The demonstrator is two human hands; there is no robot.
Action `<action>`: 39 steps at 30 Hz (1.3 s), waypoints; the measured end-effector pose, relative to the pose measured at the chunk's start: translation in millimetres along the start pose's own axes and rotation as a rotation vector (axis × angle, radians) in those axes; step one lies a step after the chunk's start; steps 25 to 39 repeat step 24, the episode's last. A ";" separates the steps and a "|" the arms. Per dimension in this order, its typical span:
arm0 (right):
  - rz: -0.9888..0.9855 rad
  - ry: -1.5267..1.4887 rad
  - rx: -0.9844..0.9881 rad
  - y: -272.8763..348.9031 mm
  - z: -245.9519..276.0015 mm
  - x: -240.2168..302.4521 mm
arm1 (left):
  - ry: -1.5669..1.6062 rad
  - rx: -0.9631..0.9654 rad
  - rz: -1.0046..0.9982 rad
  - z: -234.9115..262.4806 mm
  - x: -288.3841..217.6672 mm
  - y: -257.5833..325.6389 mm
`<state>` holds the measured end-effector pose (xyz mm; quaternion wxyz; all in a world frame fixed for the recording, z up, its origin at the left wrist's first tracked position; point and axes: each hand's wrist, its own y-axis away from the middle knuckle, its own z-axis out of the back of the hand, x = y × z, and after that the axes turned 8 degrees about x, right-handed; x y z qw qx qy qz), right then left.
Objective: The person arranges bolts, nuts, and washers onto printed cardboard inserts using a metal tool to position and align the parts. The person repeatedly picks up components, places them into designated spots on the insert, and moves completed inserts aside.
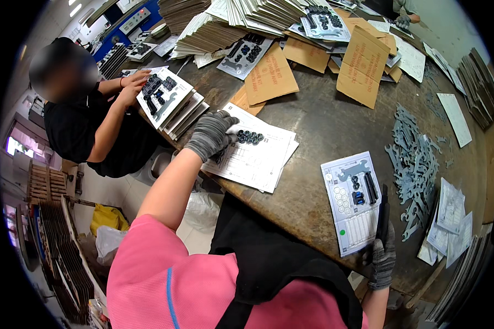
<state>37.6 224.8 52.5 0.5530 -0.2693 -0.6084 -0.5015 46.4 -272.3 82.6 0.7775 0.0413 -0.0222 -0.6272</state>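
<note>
My left hand (211,134), in a grey knit glove, reaches out and lies on a stack of white printed cards (258,162). Its curled fingertips are at a small cluster of black round parts (250,137) on the top card; whether it grips any is hidden. My right hand (382,259), also gloved, is at the table's near edge, closed around a long black tool (383,211) that points away from me. Just left of that tool lies a blue-white card (350,211) carrying a grey wrench and a few black parts.
A pile of grey flat wrenches (416,164) lies at the right. Brown cardboard sheets (362,66) and stacked cards (214,30) fill the far side of the dark table (324,120). A co-worker in black (74,123) at the left handles a card with black parts (162,93).
</note>
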 end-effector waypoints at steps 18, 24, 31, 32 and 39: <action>-0.008 -0.120 -0.017 9.2 -3.6 -7.5 | -0.188 0.234 -0.081 -8.2 -5.4 -22.2; 0.015 0.024 -0.148 5.4 14.3 -28.1 | 0.137 0.038 -0.047 0.8 -39.7 -8.5; 0.015 0.024 -0.148 5.4 14.3 -28.1 | 0.137 0.038 -0.047 0.8 -39.7 -8.5; 0.015 0.024 -0.148 5.4 14.3 -28.1 | 0.137 0.038 -0.047 0.8 -39.7 -8.5; 0.015 0.024 -0.148 5.4 14.3 -28.1 | 0.137 0.038 -0.047 0.8 -39.7 -8.5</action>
